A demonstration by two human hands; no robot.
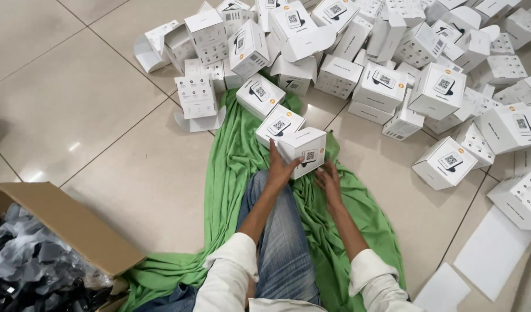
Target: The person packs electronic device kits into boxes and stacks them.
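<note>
I sit on a green cloth [230, 173] spread over a tiled floor, my jeans-clad leg stretched out in front. Both hands are on one small white carton [304, 150] with a dark printed square on its face. My left hand [280, 169] grips its left side and my right hand [328, 178] holds its lower right edge. Just behind the held carton, two more white cartons [278, 124] lie on the cloth.
A big heap of several identical white cartons [381, 52] covers the floor ahead and to the right. An open cardboard box [69, 228] with dark bagged items sits at lower left. Flat white sheets [491, 251] lie at lower right.
</note>
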